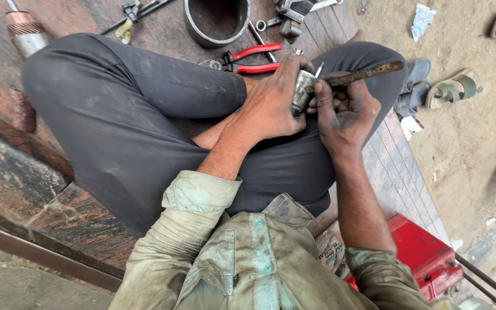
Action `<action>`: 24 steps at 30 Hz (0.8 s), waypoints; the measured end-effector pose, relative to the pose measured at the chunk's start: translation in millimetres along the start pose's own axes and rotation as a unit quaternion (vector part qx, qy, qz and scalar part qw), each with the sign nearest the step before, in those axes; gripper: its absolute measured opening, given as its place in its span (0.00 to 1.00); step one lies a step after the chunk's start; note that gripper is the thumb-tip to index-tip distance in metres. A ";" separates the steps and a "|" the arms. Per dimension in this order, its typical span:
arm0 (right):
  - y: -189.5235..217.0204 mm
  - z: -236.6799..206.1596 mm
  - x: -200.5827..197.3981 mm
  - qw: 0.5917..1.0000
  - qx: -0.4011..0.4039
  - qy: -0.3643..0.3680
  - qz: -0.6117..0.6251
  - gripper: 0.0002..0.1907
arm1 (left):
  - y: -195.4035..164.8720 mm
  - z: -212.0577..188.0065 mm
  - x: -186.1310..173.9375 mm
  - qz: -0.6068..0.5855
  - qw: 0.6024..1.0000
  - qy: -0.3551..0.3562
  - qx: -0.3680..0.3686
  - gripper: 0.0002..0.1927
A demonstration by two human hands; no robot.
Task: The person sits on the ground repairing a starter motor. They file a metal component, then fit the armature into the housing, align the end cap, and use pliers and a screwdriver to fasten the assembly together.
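I sit cross-legged on a stone ledge. My left hand (274,103) grips a small grey metal cylindrical part (302,90) over my lap. My right hand (344,112) holds a rusty flat tool (363,74), a file or blade, whose tip rests against the top of that part. Both hands are grimy and touch each other around the part. Most of the part is hidden by my fingers.
Red-handled pliers (251,60) lie just beyond my knees. A large metal ring (216,23), wrenches (262,28) and a motor armature (25,31) lie on the ledge. A red box (423,255) sits by my right elbow. Sandals (452,89) lie on the dirt ground.
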State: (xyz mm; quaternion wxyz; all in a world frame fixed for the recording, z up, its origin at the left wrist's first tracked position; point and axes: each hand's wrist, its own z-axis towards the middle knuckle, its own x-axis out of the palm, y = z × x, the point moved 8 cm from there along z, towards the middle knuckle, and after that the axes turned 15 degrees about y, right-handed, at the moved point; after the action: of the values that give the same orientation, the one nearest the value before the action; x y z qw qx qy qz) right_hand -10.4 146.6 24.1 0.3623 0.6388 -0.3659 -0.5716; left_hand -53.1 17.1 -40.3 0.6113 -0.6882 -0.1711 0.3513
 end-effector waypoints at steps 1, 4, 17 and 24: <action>-0.1 0.4 1.2 1.000 0.005 0.007 -0.016 0.07 | 2.6 -0.2 0.6 -0.001 1.000 0.005 -0.016 0.46; -1.5 1.0 4.2 0.999 0.017 0.031 -0.033 0.07 | -5.5 -2.8 -3.8 0.011 0.999 -0.021 0.029 0.44; -13.3 0.1 -2.6 0.999 0.021 -0.026 0.025 0.08 | -6.6 -0.7 -8.0 0.023 0.999 -0.018 0.015 0.48; -7.8 0.7 0.7 1.000 0.005 -0.016 -0.008 0.08 | -3.4 0.9 -7.2 0.028 0.999 -0.017 0.013 0.51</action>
State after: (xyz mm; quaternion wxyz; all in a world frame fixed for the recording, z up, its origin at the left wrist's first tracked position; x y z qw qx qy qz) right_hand -10.6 149.7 16.8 0.3482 0.6343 -0.3693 -0.5831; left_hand -58.1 13.6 -35.1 0.6071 -0.6785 -0.1573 0.3825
